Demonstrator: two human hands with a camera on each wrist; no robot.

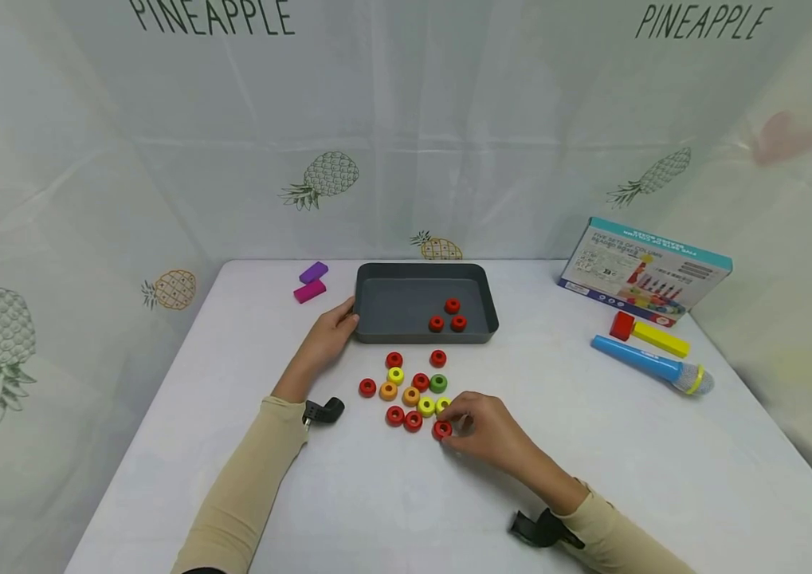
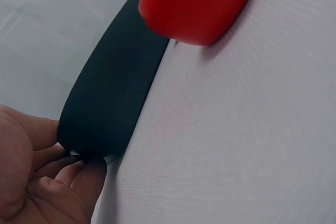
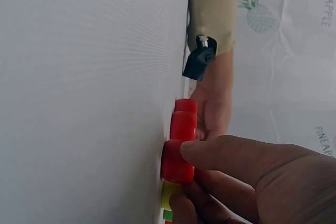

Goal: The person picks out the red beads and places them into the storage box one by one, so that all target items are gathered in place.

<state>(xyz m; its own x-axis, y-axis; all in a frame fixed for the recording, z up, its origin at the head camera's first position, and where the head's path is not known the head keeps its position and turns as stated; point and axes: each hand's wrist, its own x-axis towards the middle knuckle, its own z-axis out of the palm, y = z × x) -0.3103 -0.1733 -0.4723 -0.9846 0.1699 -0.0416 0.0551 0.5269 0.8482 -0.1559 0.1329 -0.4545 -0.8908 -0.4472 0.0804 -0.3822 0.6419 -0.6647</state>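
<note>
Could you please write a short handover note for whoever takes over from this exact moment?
Left hand: rests against the left edge of the dark tray, fingers touching its wall.
Right hand: pinches a red ring that sits on the table, at the near edge of the loose cluster.
In the tray: three red rings.
On the table in front of the tray: the loose rings, a mix of red, orange, yellow and green.
Done, judging by the layout: three reds are in the tray.
Left: several red rings remain outside, including the pinched one.
</note>
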